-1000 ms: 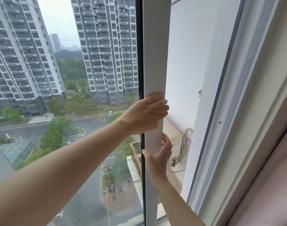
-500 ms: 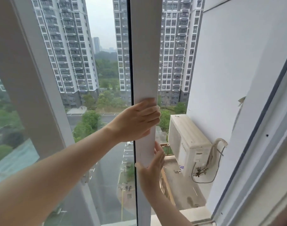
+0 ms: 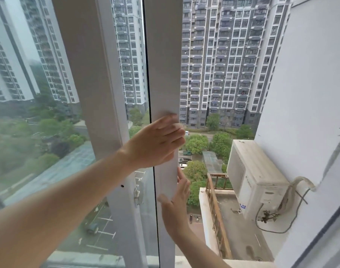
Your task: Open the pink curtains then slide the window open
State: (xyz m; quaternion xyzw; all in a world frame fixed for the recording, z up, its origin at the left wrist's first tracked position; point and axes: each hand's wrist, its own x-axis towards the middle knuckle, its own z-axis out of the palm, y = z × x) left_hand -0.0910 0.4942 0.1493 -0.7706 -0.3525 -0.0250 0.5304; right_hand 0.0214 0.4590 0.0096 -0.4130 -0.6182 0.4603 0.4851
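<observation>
The white sliding window sash stands upright in the middle of the view. My left hand lies across its vertical stile, fingers curled over the right edge. Just below, my right hand holds the same stile, thumb on the front face and fingers behind the edge. To the right of the sash the window is open to the outside air. The sash's glass overlaps the fixed white mullion on the left. The pink curtains are out of view.
A small white latch sits on the mullion beside my left forearm. Outside the gap, an air-conditioner unit hangs on the white outer wall. The right window frame slants along the right edge. The sill runs along the bottom.
Both hands have carried the sash leftward and the open gap on its right has widened. The fixed mullion and the air-conditioner unit have come into view.
</observation>
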